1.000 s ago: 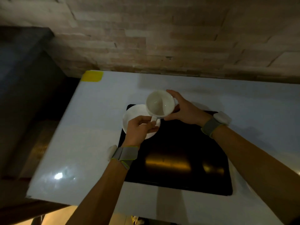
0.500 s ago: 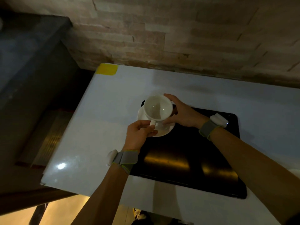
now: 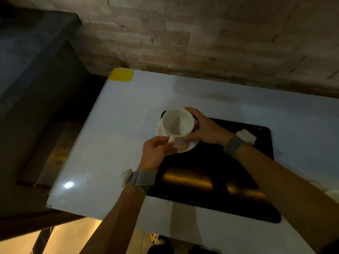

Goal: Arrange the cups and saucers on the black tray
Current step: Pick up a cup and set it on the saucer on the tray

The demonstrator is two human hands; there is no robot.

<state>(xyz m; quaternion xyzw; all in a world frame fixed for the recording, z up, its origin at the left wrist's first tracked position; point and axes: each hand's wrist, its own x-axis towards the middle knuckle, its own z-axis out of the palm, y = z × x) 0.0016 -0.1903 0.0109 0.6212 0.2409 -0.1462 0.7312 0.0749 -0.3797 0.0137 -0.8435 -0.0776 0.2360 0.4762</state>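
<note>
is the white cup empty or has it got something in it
Empty: the cup shows a bare white inside with no liquid, held by the left hand and right hand over the saucer.

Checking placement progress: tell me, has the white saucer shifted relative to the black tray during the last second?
Yes. The round white saucer moved rightward, further onto the black rectangular tray, at its far-left corner.

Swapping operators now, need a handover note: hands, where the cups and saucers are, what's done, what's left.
Left hand: pinching the handle of the white cup.
Right hand: wrapped around the far side of the cup.
The cup is over the saucer, which lies at the far left corner of the black tray; whether the cup is fully seated cannot be told.
Done: one saucer on the tray, the cup brought to it.
Left: let go once it sits. No other cups or saucers are in view; the rest of the tray is bare.
</note>
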